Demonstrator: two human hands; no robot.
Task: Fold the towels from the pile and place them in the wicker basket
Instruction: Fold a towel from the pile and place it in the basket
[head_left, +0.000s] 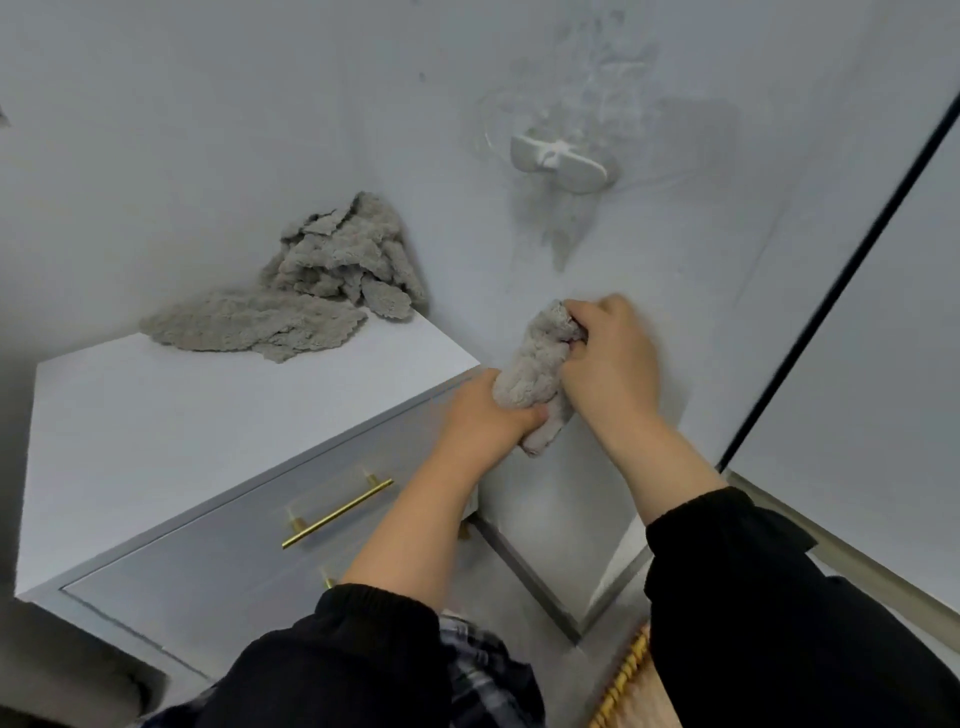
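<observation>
A small grey fluffy towel (535, 369) is bunched up in the air between both hands, to the right of the cabinet's corner. My left hand (485, 415) grips its lower part from the left. My right hand (608, 358) grips its upper end from the right. The pile of grey towels (311, 286) lies rumpled at the back of the white cabinet top (182, 431), against the wall. A bit of the wicker basket's rim (626, 675) shows at the bottom, under my right sleeve.
The grey cabinet front has drawers with gold bar handles (337, 514). A white hook (558, 161) is stuck on the wall above my hands. A black vertical bar (831, 280) runs along the right.
</observation>
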